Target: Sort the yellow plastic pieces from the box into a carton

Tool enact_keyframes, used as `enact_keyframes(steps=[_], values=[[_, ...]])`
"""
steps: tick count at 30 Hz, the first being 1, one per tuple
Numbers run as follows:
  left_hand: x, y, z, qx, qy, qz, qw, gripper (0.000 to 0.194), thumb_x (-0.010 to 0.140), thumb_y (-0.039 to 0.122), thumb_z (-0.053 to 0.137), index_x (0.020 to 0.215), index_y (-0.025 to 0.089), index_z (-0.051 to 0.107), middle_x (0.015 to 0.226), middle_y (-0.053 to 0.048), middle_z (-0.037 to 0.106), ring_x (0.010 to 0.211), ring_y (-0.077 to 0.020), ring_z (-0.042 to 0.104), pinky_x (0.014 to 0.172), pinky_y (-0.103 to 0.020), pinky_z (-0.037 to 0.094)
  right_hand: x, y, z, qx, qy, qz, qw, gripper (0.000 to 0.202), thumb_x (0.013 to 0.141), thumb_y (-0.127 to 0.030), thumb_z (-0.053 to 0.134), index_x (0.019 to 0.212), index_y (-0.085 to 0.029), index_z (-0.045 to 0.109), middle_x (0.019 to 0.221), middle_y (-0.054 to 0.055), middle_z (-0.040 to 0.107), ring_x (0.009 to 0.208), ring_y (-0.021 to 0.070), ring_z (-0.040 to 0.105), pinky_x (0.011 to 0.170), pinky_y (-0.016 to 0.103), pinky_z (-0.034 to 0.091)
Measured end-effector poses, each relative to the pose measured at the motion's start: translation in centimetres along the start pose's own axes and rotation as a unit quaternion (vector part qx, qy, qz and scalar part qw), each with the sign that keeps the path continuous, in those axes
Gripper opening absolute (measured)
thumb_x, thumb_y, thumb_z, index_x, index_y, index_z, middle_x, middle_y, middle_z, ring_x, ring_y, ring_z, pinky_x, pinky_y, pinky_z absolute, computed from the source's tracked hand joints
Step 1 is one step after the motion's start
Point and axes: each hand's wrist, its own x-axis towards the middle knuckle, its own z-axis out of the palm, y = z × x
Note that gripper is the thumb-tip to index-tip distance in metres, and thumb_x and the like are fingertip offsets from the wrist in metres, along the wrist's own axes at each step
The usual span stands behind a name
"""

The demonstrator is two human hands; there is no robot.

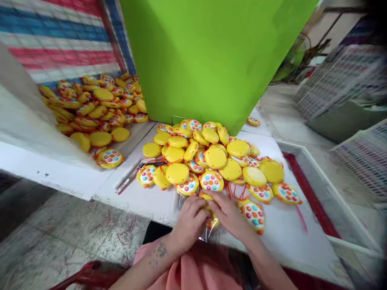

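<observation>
Near the table's front edge, my left hand (pixel 191 217) and my right hand (pixel 227 214) meet over a small yellow turtle-shaped toy (pixel 214 222). Fingers of both hands are closed about this toy and hide most of it. Clear plastic (pixel 208 235), like a thin bag, shows under and around it. Just beyond my hands lies a heap of similar yellow toys (pixel 215 158); some show plain backs, others white fronts with coloured dots. Orange cords (pixel 238 192) trail among them. A single toy (pixel 252 215) rests dotted side up beside my right hand.
A tall green panel (pixel 208 60) stands behind the heap. At the left, more yellow toys (pixel 102 104) are piled against a striped sheet (pixel 60 40). A pen-like item (pixel 129 177) lies left of the heap. Plastic crates (pixel 350 76) and a fan (pixel 290 60) stand at the right.
</observation>
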Motion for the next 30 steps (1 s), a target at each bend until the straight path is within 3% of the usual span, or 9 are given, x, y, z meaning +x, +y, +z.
enact_keyframes(steps=[4,7,10,13,19,23,27,30], values=[[0.2,-0.2,-0.5,-0.007,-0.023,-0.020,1.000,0.007,0.089,0.012,0.054,0.092,0.017,0.058,0.131,-0.013,0.051,0.128,-0.0257,0.043,0.103,-0.046,0.046,-0.9,1.0,-0.7,0.005,0.008,0.010,1.000,0.041,0.096,-0.033,0.045,0.136,-0.028,0.050,0.138,0.006,0.050,0.130,0.0218,0.043,0.111,0.044,0.033],[0.0,0.1,-0.8,0.012,0.007,-0.001,1.000,0.007,0.090,0.015,0.054,0.091,0.018,0.060,0.123,-0.011,0.055,0.123,-0.0249,0.046,0.099,-0.045,0.048,-1.6,1.5,-0.8,0.087,0.022,0.038,0.995,0.042,0.091,-0.033,0.054,0.132,-0.029,0.053,0.136,0.005,0.052,0.128,0.0229,0.046,0.110,0.044,0.035],[0.0,0.6,-1.1,0.009,0.014,0.037,0.999,0.006,0.090,0.015,0.055,0.092,0.018,0.060,0.122,-0.011,0.056,0.125,-0.0249,0.046,0.099,-0.044,0.048,-1.7,1.7,-0.6,0.233,0.075,0.102,0.964,0.040,0.089,-0.039,0.058,0.127,-0.028,0.056,0.129,0.006,0.059,0.117,0.0237,0.056,0.101,0.042,0.046],[0.3,0.6,-1.1,0.031,-0.003,0.064,0.997,0.010,0.089,0.012,0.053,0.096,0.016,0.059,0.133,-0.012,0.051,0.135,-0.0282,0.036,0.106,-0.048,0.042,-1.3,1.7,-0.4,0.315,0.133,0.145,0.929,0.042,0.088,-0.044,0.059,0.125,-0.026,0.056,0.126,0.008,0.062,0.109,0.0243,0.061,0.091,0.040,0.052],[0.2,-0.4,-0.6,0.106,-0.038,0.108,0.988,0.015,0.094,0.014,0.046,0.099,0.016,0.060,0.144,-0.010,0.045,0.142,-0.0278,0.025,0.114,-0.049,0.032,-0.9,1.7,-1.1,0.148,0.169,0.078,0.971,0.037,0.089,-0.040,0.057,0.123,-0.025,0.060,0.131,0.008,0.058,0.119,0.0242,0.054,0.103,0.043,0.043],[0.0,-0.7,-0.1,0.081,-0.061,0.115,0.988,0.016,0.093,0.011,0.043,0.098,0.014,0.058,0.147,-0.012,0.042,0.143,-0.0266,0.022,0.115,-0.049,0.031,-1.0,1.4,-0.9,0.063,0.078,0.022,0.995,0.034,0.093,-0.033,0.051,0.125,-0.026,0.060,0.130,0.006,0.059,0.122,0.0218,0.053,0.107,0.043,0.040],[0.5,-0.3,0.0,0.022,-0.073,0.057,0.995,0.013,0.092,0.012,0.043,0.096,0.014,0.055,0.148,-0.016,0.038,0.143,-0.0267,0.023,0.113,-0.051,0.033,-0.8,0.9,-0.1,0.058,0.020,0.000,0.998,0.037,0.097,-0.030,0.041,0.132,-0.027,0.055,0.132,0.006,0.059,0.122,0.0195,0.053,0.105,0.040,0.043],[1.0,-0.2,-0.4,-0.008,-0.094,-0.016,0.995,0.010,0.094,0.015,0.044,0.091,0.015,0.053,0.150,-0.017,0.033,0.141,-0.0247,0.028,0.112,-0.045,0.036,-1.3,1.0,-0.6,0.012,0.073,0.007,0.997,0.037,0.095,-0.033,0.044,0.128,-0.025,0.058,0.131,0.008,0.059,0.122,0.0217,0.054,0.104,0.041,0.043]])
